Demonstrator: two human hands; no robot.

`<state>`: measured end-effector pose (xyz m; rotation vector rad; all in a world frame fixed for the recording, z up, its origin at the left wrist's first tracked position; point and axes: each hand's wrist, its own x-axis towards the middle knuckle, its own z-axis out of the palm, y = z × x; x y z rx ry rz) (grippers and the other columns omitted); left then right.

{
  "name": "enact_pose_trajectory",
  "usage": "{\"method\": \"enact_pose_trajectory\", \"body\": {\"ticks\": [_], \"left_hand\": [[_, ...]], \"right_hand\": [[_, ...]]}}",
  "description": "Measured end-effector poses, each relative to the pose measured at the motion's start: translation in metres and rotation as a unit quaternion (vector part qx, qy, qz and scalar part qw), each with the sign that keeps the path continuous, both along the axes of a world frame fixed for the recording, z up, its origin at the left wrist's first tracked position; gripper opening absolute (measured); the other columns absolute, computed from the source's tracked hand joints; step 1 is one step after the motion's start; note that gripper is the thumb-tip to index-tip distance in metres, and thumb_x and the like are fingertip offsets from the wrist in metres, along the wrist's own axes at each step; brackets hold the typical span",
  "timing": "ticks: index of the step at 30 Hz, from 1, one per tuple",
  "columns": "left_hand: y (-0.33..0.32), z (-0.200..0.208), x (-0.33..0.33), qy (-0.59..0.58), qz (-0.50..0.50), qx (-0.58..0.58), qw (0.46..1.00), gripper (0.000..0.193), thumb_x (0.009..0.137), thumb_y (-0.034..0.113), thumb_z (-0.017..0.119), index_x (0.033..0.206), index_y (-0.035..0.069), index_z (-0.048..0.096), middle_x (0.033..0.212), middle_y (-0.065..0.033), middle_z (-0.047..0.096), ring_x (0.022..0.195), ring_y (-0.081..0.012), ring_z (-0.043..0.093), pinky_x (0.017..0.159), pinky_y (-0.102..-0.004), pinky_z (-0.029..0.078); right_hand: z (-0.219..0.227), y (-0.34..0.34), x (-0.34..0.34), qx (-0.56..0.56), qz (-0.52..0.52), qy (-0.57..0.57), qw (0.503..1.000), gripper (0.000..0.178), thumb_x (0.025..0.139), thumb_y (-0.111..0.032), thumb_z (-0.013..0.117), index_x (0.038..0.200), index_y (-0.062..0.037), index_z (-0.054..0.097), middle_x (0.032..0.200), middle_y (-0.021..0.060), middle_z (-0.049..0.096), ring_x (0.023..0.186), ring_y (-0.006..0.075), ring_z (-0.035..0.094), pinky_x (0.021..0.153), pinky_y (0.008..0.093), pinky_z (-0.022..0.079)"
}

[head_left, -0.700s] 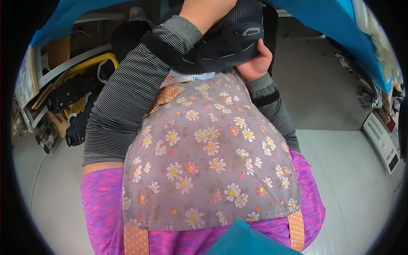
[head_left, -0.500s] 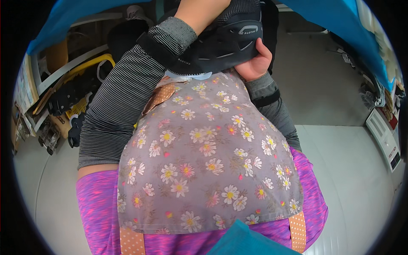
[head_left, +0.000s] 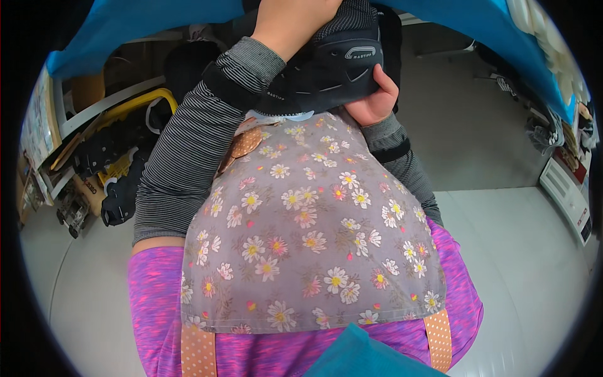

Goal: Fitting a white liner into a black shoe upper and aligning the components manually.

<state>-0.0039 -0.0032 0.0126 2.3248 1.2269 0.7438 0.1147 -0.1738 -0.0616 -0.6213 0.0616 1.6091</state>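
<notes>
Head view: upper (head_left: pixel 330 78) probably light, pliable; best gripped by its edge. Right hand (head_left: pixel 372 103), nearly closed, pinches it; left hand (head_left: pixel 292 25) (fingers hidden): cannot tell.

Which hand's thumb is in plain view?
The right hand: its thumb sticks up at the edge of the black piece. The left hand, higher in the picture, shows mostly its back.

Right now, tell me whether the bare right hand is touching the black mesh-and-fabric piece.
Touching. In the head view, the right hand rests its thumb against the right edge of the black mesh-and-fabric piece.
</notes>
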Motion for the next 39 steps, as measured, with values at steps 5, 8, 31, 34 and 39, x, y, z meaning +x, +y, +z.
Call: {"method": "enact_pose_trajectory", "body": {"ticks": [5,8,31,34,39], "left_hand": [[-0.003,0.017,0.0,-0.026,-0.014,0.003,1.0,0.041,0.093,0.039,0.061,0.077,0.002,0.064,0.071,-0.0235,0.064,0.068,-0.041,0.064,0.058,-0.0478,0.051],[-0.005,0.013,0.0,-0.024,-0.023,0.0,0.999,0.039,0.093,0.037,0.061,0.079,0.001,0.065,0.07,-0.0233,0.064,0.067,-0.041,0.064,0.057,-0.0473,0.051],[0.001,0.05,0.0,-0.168,-0.095,-0.002,0.981,0.026,0.09,0.026,0.068,0.089,-0.001,0.069,0.073,-0.0222,0.065,0.069,-0.041,0.064,0.057,-0.0439,0.049],[0.0,0.034,-0.007,-0.045,-0.054,-0.032,0.997,0.03,0.091,0.028,0.065,0.092,-0.002,0.069,0.079,-0.0236,0.066,0.074,-0.0422,0.064,0.062,-0.0462,0.05],[0.008,0.011,-0.007,-0.044,-0.069,-0.074,0.994,0.032,0.092,0.03,0.062,0.092,-0.002,0.068,0.084,-0.0248,0.066,0.082,-0.042,0.065,0.068,-0.0461,0.051]], "right_hand": [[-0.013,-0.003,0.012,0.101,0.003,0.08,0.992,0.056,0.095,-0.029,0.05,0.143,-0.0004,0.04,0.145,0.0191,0.046,0.135,0.0375,0.042,0.116,0.0535,0.027],[-0.023,-0.006,0.019,0.074,0.015,0.027,0.997,0.057,0.095,-0.027,0.053,0.143,0.0006,0.04,0.145,0.0196,0.047,0.134,0.0378,0.043,0.115,0.0535,0.028],[-0.02,0.012,0.013,0.256,0.057,0.212,0.941,0.057,0.09,-0.023,0.056,0.14,0.0011,0.045,0.143,0.0194,0.05,0.134,0.0378,0.044,0.115,0.0545,0.028],[-0.022,0.008,0.007,0.187,0.031,0.216,0.958,0.054,0.091,-0.021,0.055,0.139,0.0015,0.045,0.142,0.0191,0.051,0.133,0.0362,0.046,0.115,0.0532,0.029],[-0.025,0.012,0.009,0.164,0.027,0.226,0.96,0.05,0.097,-0.022,0.049,0.14,0.0034,0.043,0.141,0.0203,0.05,0.133,0.0358,0.046,0.116,0.0514,0.029]]}}
